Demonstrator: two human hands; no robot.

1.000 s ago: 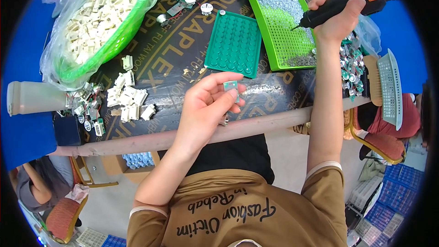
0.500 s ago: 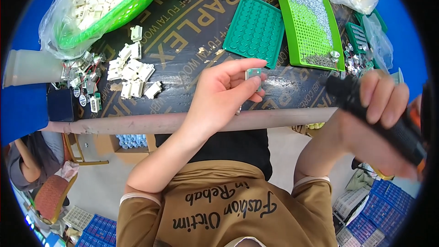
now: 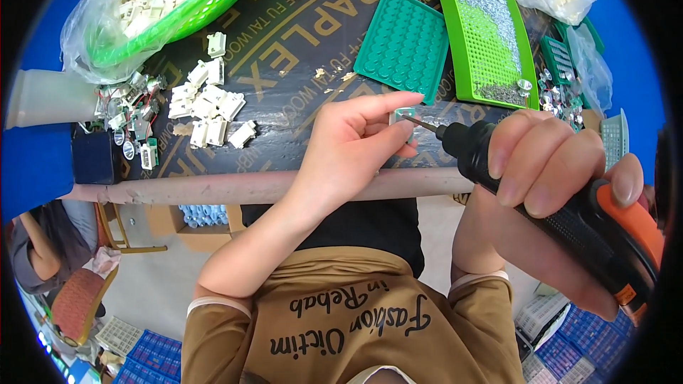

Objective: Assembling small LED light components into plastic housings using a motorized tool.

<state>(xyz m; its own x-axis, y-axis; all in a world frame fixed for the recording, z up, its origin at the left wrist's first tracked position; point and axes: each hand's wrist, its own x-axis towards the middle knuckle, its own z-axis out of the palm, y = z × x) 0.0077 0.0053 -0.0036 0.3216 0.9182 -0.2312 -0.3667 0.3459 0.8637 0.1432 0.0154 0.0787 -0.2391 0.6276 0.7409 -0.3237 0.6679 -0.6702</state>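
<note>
Table (image 3: 284, 110) was crowded around you. Bagged green basket (image 3: 206, 20) of white plastic parts sat upper left, with a loose pile of white housings (image 3: 203, 104) nearer you and tangled wired boards (image 3: 135, 103) left of that. Dark green welled tray (image 3: 402, 46) was just beyond your left fingers; lime-green screw tray (image 3: 455, 50) right of it. Neither tray sat between bit and board. Main obstruction: your left thumb covered much of the board, and your right fingers hid part of the driver.

Circuit board (image 3: 404, 112): small, flat, pale green and white. It was above the table near its front edge, gripped between thumb and fingers of your left hand (image 3: 348, 144), index stretched along its far edge. Electric screwdriver (image 3: 580, 232): black ribbed body, orange at the rear, thin metal bit. Your right hand (image 3: 544, 160) was closed around it.

Driver's long axis ran diagonally, rear end lower right, bit pointing up-left at the board. Couldn't tell if the tip was touching. Board's long axis: couldn't tell, too much covered.
</note>
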